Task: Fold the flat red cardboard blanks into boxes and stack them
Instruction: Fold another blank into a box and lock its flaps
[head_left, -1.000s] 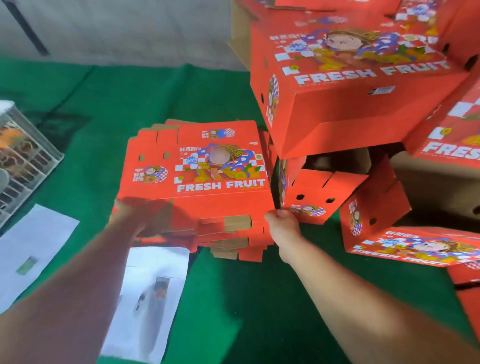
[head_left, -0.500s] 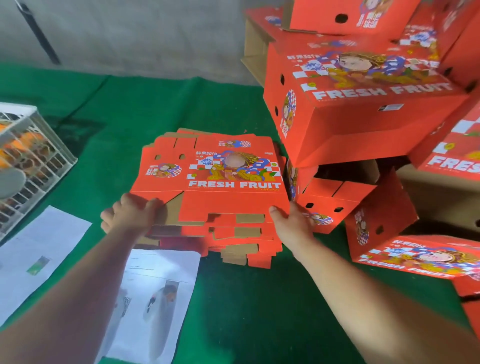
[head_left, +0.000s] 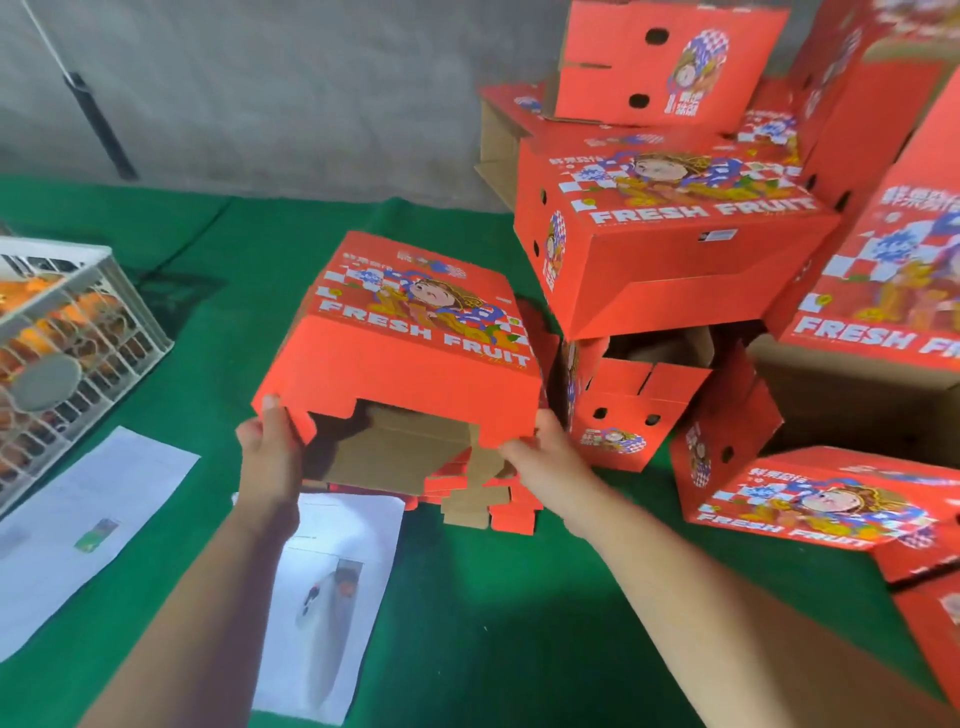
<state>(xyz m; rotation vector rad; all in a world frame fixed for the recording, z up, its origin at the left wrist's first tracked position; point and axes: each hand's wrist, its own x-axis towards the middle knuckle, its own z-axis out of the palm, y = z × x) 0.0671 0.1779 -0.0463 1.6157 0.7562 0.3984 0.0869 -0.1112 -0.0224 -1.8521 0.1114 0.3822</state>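
A red "FRESH FRUIT" cardboard blank (head_left: 415, 358) is lifted off the pile of flat blanks (head_left: 488, 499) and is partly opened into a sleeve, its brown inside showing at the near end. My left hand (head_left: 270, 457) grips its near left corner. My right hand (head_left: 540, 457) grips its near right corner. Folded red boxes (head_left: 670, 244) are stacked to the right, some tilted, with more lying lower right (head_left: 810, 499).
Green cloth (head_left: 493, 623) covers the table. A white wire crate (head_left: 67, 358) with orange fruit stands at the left. Two printed paper sheets (head_left: 332, 597) lie near the front left. A grey wall rises behind the table.
Both hands have raised the top blank off the pile and its panels have spread apart into an open sleeve. The view has tilted upward.
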